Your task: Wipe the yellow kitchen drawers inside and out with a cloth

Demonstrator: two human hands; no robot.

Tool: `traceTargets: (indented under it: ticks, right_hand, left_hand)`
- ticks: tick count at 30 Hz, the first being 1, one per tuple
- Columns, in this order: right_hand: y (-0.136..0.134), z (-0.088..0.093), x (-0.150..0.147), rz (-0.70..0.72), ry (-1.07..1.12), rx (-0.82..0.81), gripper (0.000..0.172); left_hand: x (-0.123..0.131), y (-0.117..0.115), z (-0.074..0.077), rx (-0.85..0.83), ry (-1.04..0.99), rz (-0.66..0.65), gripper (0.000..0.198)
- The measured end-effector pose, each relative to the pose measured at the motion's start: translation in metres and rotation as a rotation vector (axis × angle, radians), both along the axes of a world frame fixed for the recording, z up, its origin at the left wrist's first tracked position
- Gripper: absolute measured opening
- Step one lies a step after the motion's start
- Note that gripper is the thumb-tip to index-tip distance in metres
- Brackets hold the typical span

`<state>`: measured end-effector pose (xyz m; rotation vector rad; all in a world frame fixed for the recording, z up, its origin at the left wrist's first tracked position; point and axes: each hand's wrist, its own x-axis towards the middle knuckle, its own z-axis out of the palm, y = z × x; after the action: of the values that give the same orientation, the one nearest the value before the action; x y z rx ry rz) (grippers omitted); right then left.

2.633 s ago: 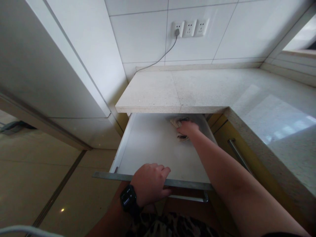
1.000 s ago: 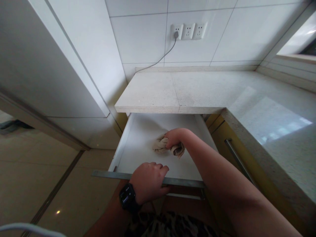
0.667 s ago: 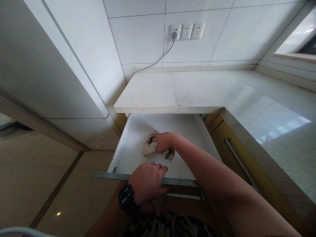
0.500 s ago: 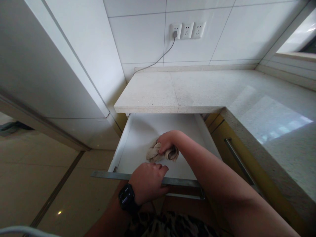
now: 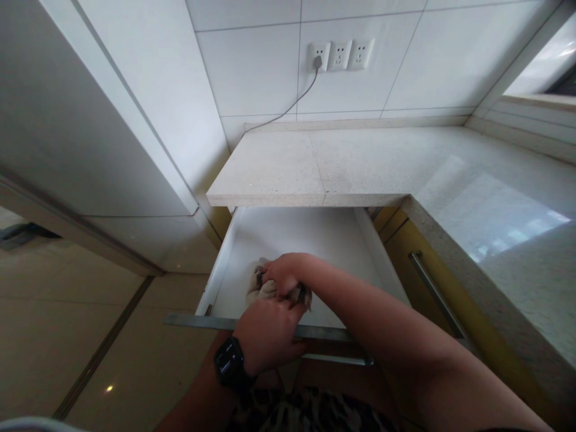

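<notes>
A pulled-out white drawer (image 5: 315, 231) lies below the counter, with a grey front edge (image 5: 193, 321). Inside it, my right hand (image 5: 287, 273) is closed on a crumpled beige cloth (image 5: 256, 295), pressed to the drawer floor near the front. My left hand (image 5: 267, 330), with a black watch (image 5: 230, 361) on its wrist, grips the drawer's front edge, thumb outside and fingers over the top. Part of the cloth is hidden behind my left hand.
A stone countertop (image 5: 274, 165) runs above the drawer and turns down the right side. Yellowish cabinetry with a metal handle (image 5: 434, 294) stands at the right. A white cabinet (image 5: 148, 90) rises at the left. A grey cord (image 5: 288, 111) hangs from a wall socket.
My right hand and the cloth have moved left and toward the drawer's front, close against my left hand. My left hand keeps its hold on the edge.
</notes>
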<state>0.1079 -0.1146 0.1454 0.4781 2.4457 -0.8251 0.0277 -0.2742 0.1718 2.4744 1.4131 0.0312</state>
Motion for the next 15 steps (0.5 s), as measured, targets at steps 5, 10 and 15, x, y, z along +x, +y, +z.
traceTargets:
  ticks: [5, 10, 15]
  right_hand:
    - [0.011, 0.009, 0.018, -0.034, -0.201, -0.05, 0.038]
    - [0.017, 0.009, 0.036, -0.151, -0.236, -0.075, 0.037]
    - [-0.002, 0.006, 0.015, -0.108, -0.102, 0.043, 0.04]
  left_hand:
    - [0.0, 0.001, 0.002, -0.024, 0.002, -0.018, 0.047]
    - [0.001, 0.001, 0.0, -0.039, 0.027, -0.018, 0.042]
    - [0.0, 0.001, 0.002, -0.034, 0.007, -0.01, 0.045]
